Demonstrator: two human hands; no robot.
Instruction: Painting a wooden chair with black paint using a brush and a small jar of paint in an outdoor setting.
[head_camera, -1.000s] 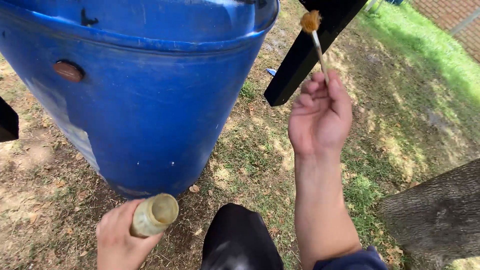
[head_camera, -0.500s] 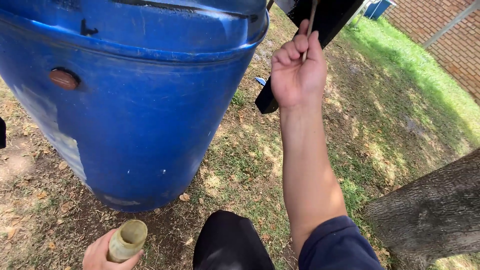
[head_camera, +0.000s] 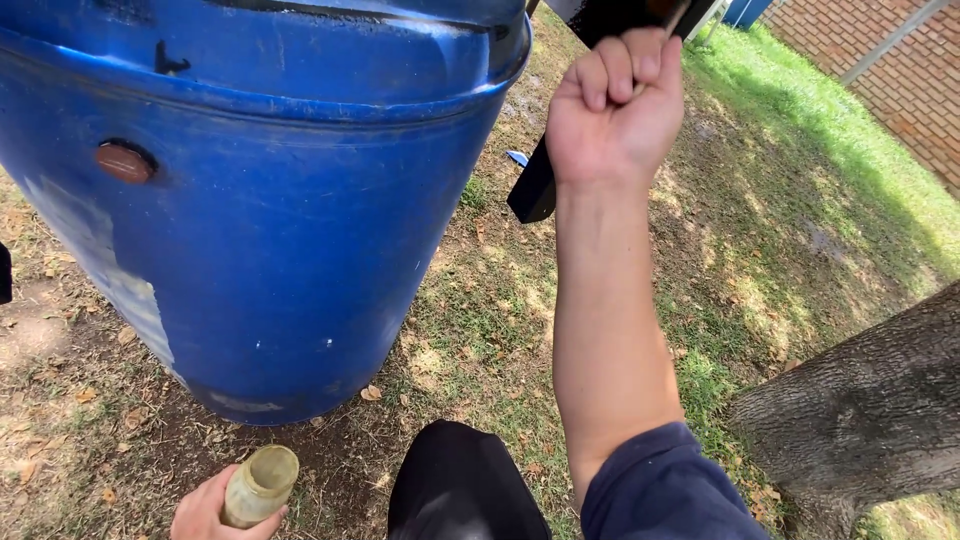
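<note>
right hand raised high, fist clenched round a thin stick — its upper end runs out of view at the top edge, in front of a black beam. left hand low at the bottom edge, grip wrapped round a small pale jar, open mouth up, just beside the base of a big blue barrel. dirt & patchy grass below — tree trunk at right, dark knee btwn the arms.

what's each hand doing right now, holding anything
Left hand: closed around a small open glass jar, low near the ground.
Right hand: raised in a fist, gripping a thin stick against the black beam.
</note>
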